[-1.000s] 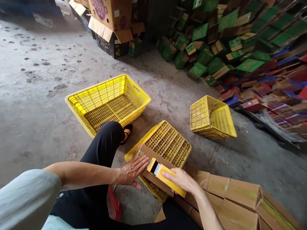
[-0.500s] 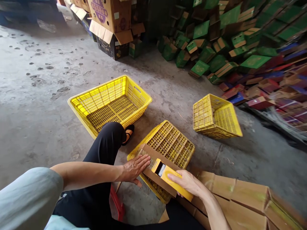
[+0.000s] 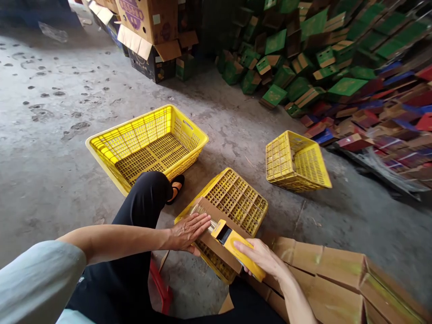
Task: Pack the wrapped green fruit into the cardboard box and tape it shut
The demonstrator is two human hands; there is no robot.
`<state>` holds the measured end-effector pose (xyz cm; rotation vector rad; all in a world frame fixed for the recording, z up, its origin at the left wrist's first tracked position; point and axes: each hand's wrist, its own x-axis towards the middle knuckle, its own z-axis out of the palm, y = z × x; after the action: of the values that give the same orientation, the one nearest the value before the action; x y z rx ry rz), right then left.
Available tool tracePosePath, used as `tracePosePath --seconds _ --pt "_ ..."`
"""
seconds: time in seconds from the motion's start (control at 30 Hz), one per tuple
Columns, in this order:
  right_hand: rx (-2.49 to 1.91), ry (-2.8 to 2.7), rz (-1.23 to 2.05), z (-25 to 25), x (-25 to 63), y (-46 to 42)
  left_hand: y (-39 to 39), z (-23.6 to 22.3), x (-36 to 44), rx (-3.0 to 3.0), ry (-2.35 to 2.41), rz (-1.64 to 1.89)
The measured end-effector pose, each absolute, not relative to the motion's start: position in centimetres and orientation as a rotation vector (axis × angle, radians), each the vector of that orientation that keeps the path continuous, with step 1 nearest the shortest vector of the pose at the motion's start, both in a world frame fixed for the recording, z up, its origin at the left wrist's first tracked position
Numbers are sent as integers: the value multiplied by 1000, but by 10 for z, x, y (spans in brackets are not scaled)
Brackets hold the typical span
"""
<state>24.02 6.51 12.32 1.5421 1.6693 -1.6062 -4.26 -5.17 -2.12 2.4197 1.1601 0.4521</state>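
Note:
My left hand (image 3: 189, 231) lies flat, fingers stretched, on the near end of a narrow brown cardboard box (image 3: 219, 218). Gripped in my right hand (image 3: 261, 257) is a yellow tape dispenser (image 3: 236, 246), tilted over the same box. A strip of clear tape (image 3: 212, 225) shows between the fingertips of my left hand and the dispenser's front end. Under the box is an upturned yellow plastic crate (image 3: 241, 198), its gridded bottom facing up. My right fingers are partly hidden behind the dispenser.
A large open yellow crate (image 3: 101, 150) stands ahead on the left, another yellow crate (image 3: 278, 157) on the right. Brown cartons (image 3: 337, 265) are lined up at lower right. Green boxes (image 3: 275, 92) are heaped at the back. A red plastic piece (image 3: 164, 290) sits between my legs.
The view has shifted slightly, so the surroundings sit a little further left. Both hands stay at the box, the left flat and the right on the tape dispenser.

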Motion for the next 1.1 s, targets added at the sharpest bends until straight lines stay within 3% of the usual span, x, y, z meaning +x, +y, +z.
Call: tracePosePath --seconds 0.37,1.1 --pt "1460 1770 -1351 131 239 81 -45 -31 -36 2455 1229 368" --pt "1470 1675 -1496 130 245 77 -53 -29 -10 2463 1333 321"
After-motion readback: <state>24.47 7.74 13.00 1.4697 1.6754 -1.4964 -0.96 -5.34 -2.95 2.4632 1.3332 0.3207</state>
